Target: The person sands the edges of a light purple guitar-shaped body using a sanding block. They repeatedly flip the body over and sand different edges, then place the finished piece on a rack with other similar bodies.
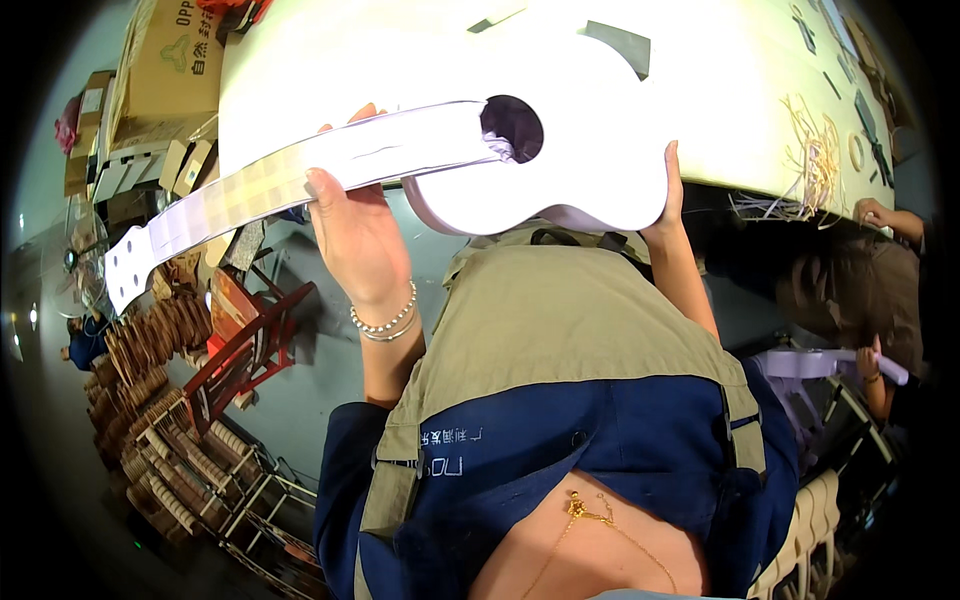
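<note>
A pale lilac ukulele (590,150) lies level in front of me, its body over the near edge of the table and its neck pointing left. Yellowish masking tape (250,182) covers much of the neck's front, and loose film or tape bunches at the dark sound hole (513,130). My left hand (362,245) is closed round the neck near the body, thumb in front and fingertips showing past the far side. The bottom end of the body rests in my right hand (668,200), whose fingers are partly hidden behind it.
A white-topped table (350,60) holds a grey block (620,50), a heap of peeled strips (815,155) and a tape roll (856,152). At right is a co-worker's hand (880,215) and a purple instrument (810,363). Left: a cardboard box (165,80), red stand (245,345) and racked wooden parts (160,345).
</note>
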